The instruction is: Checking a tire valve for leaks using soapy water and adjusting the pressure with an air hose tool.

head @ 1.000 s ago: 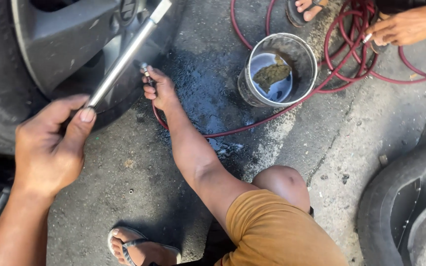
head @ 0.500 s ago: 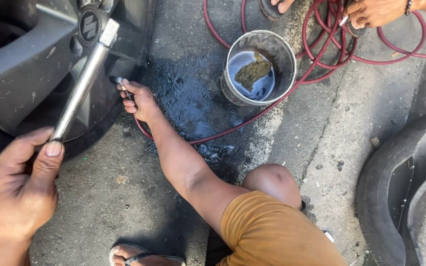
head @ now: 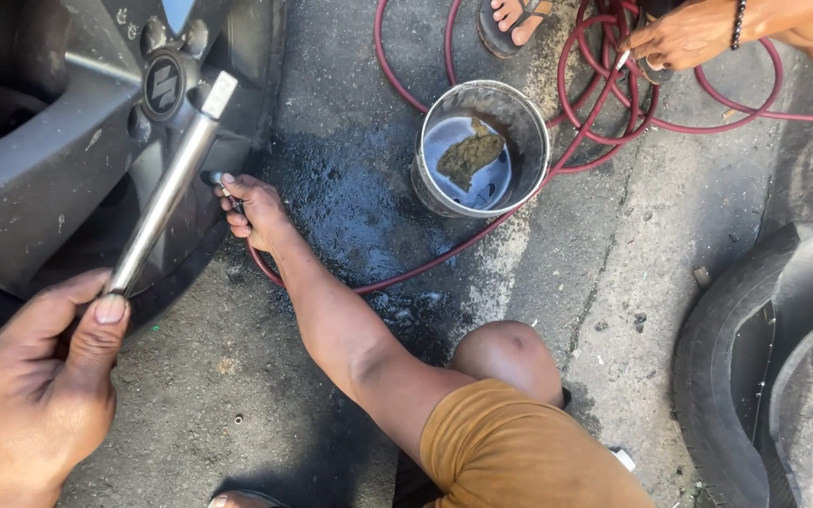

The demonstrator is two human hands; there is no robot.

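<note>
My left hand [head: 39,386] is at the lower left, closed around the near end of a long shiny metal bar [head: 167,193]. The bar's far end rests against the grey alloy wheel [head: 49,160], beside its dark hub cap. My right hand [head: 251,212] reaches to the wheel's rim near the ground and pinches the end fitting of a red air hose [head: 444,254]. The hose runs back across the oily pavement, past a bucket, to a tangle of coils at the top.
A metal bucket [head: 430,183] holds water and a brown rag. Another person's hand [head: 679,38] with a bead bracelet touches the hose coils, and a sandalled foot [head: 510,23] is beside them. A loose tyre [head: 755,376] lies at the right. My knee [head: 510,362] is bent at bottom centre.
The view has shifted, so the wheel hub shows more fully. My left hand and the bar sit lower and further left in view. My right hand stays at the rim on the hose end.
</note>
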